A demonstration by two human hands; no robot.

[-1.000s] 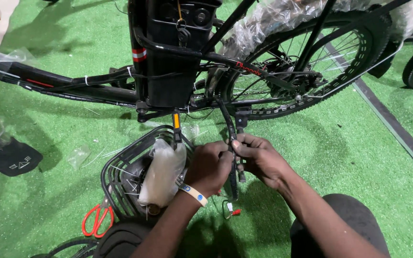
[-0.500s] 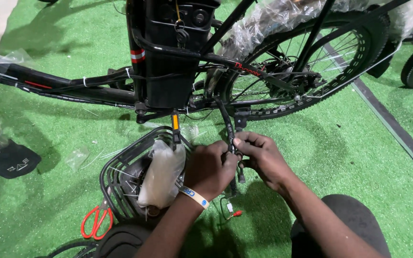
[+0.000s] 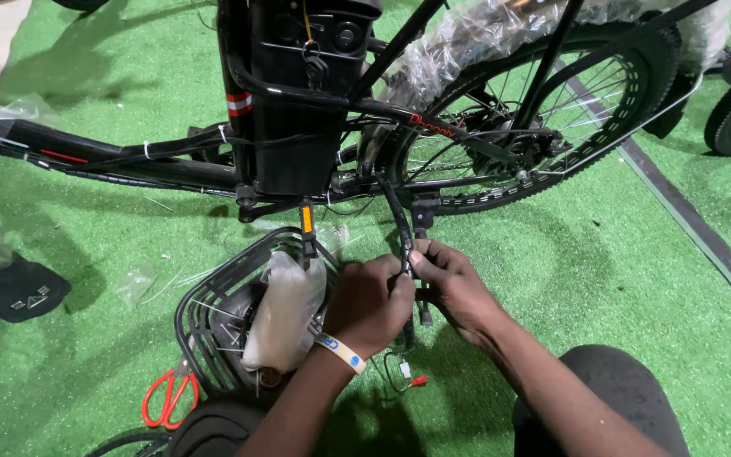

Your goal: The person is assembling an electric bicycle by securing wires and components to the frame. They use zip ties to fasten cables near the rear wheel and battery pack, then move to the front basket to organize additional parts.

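Pinching a black kickstand (image 3: 401,228) under the bicycle frame (image 3: 171,165), the left hand (image 3: 371,305) and right hand (image 3: 453,283) each close their grip on it. Close left sits a wire basket (image 3: 205,313); red scissors (image 3: 167,398) lie beyond. Open green turf (image 3: 602,279) spreads right of the hands.
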